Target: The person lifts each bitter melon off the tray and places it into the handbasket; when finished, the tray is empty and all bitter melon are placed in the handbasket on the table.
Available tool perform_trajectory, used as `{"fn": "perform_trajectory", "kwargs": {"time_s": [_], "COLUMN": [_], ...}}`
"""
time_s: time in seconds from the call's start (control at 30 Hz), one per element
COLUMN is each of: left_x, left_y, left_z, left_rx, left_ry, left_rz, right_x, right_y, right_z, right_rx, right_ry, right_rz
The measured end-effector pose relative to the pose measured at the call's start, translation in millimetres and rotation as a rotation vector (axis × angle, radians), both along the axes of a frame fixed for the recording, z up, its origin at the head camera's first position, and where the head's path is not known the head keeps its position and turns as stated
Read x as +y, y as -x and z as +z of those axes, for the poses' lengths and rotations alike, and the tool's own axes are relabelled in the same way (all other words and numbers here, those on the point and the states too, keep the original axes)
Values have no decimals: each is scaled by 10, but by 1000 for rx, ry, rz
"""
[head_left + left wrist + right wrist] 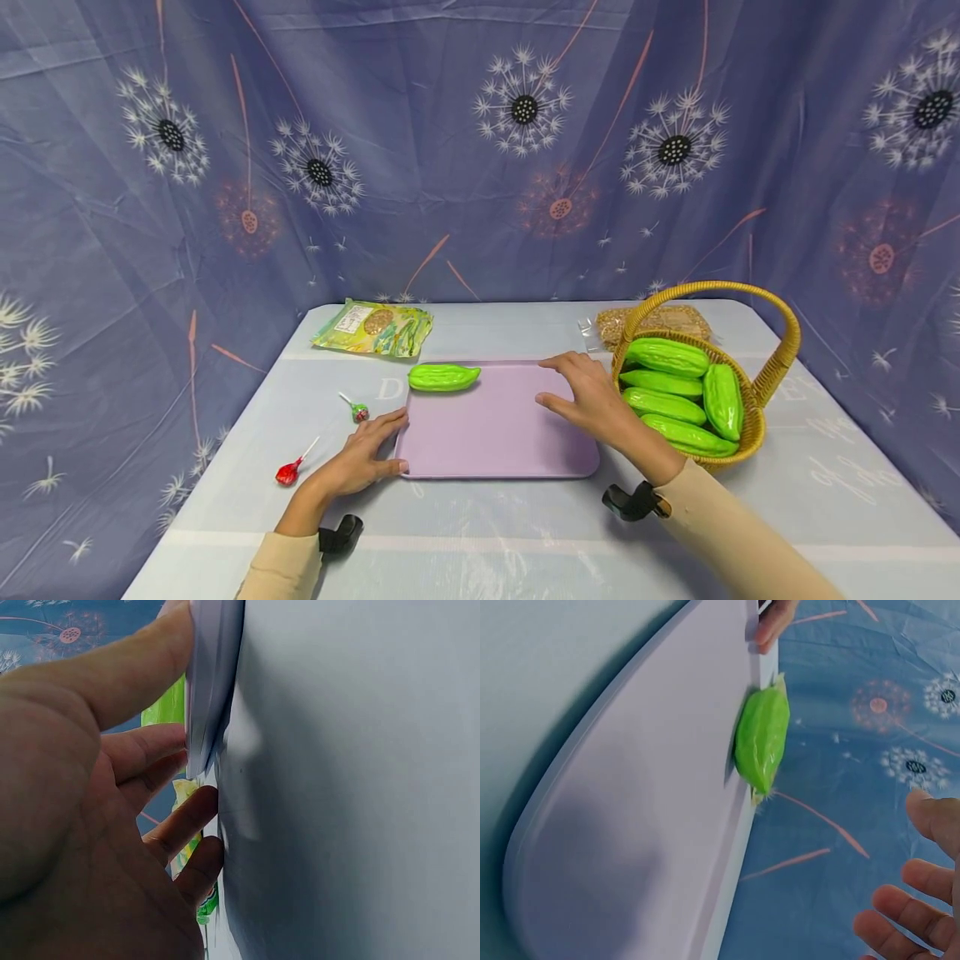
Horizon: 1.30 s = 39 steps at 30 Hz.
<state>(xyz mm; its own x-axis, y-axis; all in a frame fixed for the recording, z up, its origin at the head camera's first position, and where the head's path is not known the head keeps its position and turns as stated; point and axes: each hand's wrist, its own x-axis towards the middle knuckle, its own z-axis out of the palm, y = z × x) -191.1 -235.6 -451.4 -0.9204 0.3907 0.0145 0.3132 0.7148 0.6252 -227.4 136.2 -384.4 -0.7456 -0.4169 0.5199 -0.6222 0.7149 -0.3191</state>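
Note:
A lavender tray lies on the table, with one glossy green bitter melon in its far left corner. My left hand rests at the tray's left edge, its thumb and fingertips touching the rim with the fingers fairly straight. Over the tray's right side, my right hand hovers with thumb and fingers spread and nothing between them. Just right of that hand stands a yellow wicker basket with a tall handle, holding several more green bitter melons. The right wrist view shows the bitter melon on the tray.
Left of the tray lie a green lollipop and a red lollipop. A green-yellow printed food packet is at the back left. Behind the basket sits a clear bag of tan grains. A dandelion-patterned curtain surrounds the table.

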Motion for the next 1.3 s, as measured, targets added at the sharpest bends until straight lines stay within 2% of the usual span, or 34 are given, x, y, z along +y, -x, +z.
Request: {"fn": "perform_trajectory", "kwargs": {"time_s": [0.27,0.6,1.3], "left_x": [5,2,3], "left_y": [3,2,0], "left_z": [6,-4,4], "left_rx": [0,1,9], "left_ry": [-1,-3,4], "left_rz": [-3,-2,-5], "right_x": [-244,-530,-961], "right_y": [71,135,397], "right_z": [-41,-134,-278], "right_rx": [-29,-138,-351], "right_ry": [-44,-89,-68], "right_rz": [18,55,95]}}
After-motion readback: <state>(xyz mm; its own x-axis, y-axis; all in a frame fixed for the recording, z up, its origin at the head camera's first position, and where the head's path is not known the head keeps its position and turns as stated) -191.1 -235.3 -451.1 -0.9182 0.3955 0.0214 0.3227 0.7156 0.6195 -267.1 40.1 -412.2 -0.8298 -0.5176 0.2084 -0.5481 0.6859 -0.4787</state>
